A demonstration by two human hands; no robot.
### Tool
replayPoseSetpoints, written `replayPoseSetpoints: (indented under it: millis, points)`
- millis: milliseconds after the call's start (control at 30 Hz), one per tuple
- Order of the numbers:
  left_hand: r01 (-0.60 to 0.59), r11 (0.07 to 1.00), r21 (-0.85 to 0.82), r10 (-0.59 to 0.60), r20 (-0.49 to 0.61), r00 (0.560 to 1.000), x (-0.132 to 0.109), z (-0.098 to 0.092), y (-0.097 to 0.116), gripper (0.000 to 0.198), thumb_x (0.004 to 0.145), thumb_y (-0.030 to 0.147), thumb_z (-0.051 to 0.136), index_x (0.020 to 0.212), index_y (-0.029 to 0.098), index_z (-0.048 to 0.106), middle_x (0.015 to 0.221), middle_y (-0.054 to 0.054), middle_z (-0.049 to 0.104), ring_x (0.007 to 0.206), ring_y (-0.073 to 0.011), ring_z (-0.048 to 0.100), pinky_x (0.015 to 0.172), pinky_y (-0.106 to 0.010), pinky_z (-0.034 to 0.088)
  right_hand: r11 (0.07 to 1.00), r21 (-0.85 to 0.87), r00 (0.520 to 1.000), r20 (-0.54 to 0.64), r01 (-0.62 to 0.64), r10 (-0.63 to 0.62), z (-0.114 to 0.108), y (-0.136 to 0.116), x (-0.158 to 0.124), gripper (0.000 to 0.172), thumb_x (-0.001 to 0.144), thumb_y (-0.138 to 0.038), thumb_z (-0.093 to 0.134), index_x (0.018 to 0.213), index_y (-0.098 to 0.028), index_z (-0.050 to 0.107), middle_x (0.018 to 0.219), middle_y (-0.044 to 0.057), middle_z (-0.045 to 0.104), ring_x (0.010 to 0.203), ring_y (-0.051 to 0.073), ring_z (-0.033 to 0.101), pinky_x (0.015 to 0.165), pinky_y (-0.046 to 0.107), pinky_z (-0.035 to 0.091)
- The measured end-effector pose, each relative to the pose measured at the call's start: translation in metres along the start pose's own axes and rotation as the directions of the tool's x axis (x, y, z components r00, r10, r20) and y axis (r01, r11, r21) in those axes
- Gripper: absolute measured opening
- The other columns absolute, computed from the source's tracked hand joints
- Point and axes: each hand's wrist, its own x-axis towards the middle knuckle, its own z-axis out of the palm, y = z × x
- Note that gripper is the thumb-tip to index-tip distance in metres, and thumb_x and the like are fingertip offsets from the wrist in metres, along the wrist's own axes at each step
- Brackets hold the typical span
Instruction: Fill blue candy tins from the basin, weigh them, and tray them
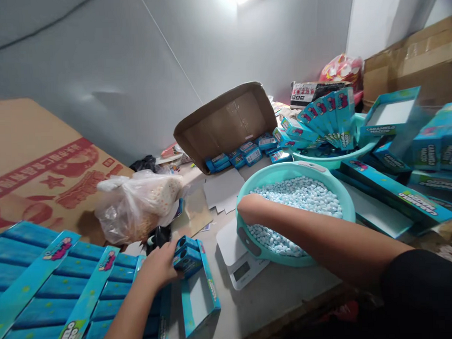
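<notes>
My left hand [164, 263] closes around the far end of an open blue display tray, pressed against the small blue boxes [187, 260] standing in it. These boxes have dark round holes in them. The rest of the tray [201, 296] shows its bare white floor. My right hand [252, 208] reaches into a turquoise basin [338, 185] of pale blue candies [304, 196]; its fingers are hidden by the wrist and the basin. Under the basin's left side is a white kitchen scale [239, 270] with a small display.
Stacked blue cartons [41, 289] fill the lower left, below a big cardboard box [44, 161]. Beyond the table's middle lie a plastic bag [138, 202] and a tilted brown carton [228, 122] with small blue boxes. More blue trays [397, 193] and a second basin [325, 161] stand right.
</notes>
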Motion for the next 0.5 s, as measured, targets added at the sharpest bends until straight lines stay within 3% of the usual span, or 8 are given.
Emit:
replayPoseSetpoints:
  millis: [67, 133, 333, 500]
  points:
    - [-0.044, 0.998, 0.044, 0.043, 0.020, 0.999, 0.000, -0.004, 0.002, 0.078, 0.058, 0.033, 0.076, 0.133, 0.020, 0.058, 0.132, -0.015, 0.066, 0.127, -0.0371, 0.059, 0.109, -0.042, 0.041, 1.000, -0.007, 1.000, -0.007, 0.001, -0.001, -0.001, -0.001, -0.004, 0.036, 0.085, -0.010, 0.066, 0.120, -0.006, 0.075, 0.120, 0.024, 0.072, 0.119, 0.037, 0.067, 0.103, 0.049, 0.053]
    - [-0.042, 0.996, 0.074, 0.039, 0.044, 0.998, -0.001, -0.005, 0.004, 0.076, 0.059, 0.034, 0.076, 0.131, 0.018, 0.059, 0.134, -0.017, 0.065, 0.130, -0.0380, 0.056, 0.113, -0.045, 0.037, 1.000, -0.013, 1.000, -0.010, -0.004, 0.004, 0.000, -0.001, -0.005, 0.037, 0.085, -0.011, 0.066, 0.121, -0.007, 0.075, 0.121, 0.025, 0.071, 0.118, 0.038, 0.068, 0.101, 0.050, 0.055]
    - [0.043, 0.983, 0.176, -0.049, 0.030, 0.998, -0.002, -0.002, 0.020, 0.096, 0.066, 0.037, 0.072, 0.153, 0.014, 0.040, 0.153, -0.021, 0.049, 0.141, -0.0388, 0.046, 0.119, -0.053, 0.028, 0.999, 0.001, 0.999, -0.015, -0.034, 0.034, 0.010, -0.002, 0.009, 0.041, 0.080, -0.011, 0.070, 0.120, -0.011, 0.076, 0.122, 0.024, 0.071, 0.116, 0.040, 0.068, 0.096, 0.053, 0.057]
    - [0.144, 0.967, 0.211, -0.147, -0.003, 0.989, -0.003, 0.001, 0.034, 0.101, 0.063, 0.033, 0.071, 0.157, 0.015, 0.036, 0.155, -0.022, 0.047, 0.145, -0.0390, 0.042, 0.119, -0.062, 0.025, 1.000, 0.016, 0.997, -0.075, -0.020, 0.021, 0.011, -0.009, 0.019, 0.037, 0.071, -0.013, 0.078, 0.107, -0.017, 0.080, 0.117, 0.017, 0.075, 0.110, 0.037, 0.071, 0.091, 0.051, 0.060]
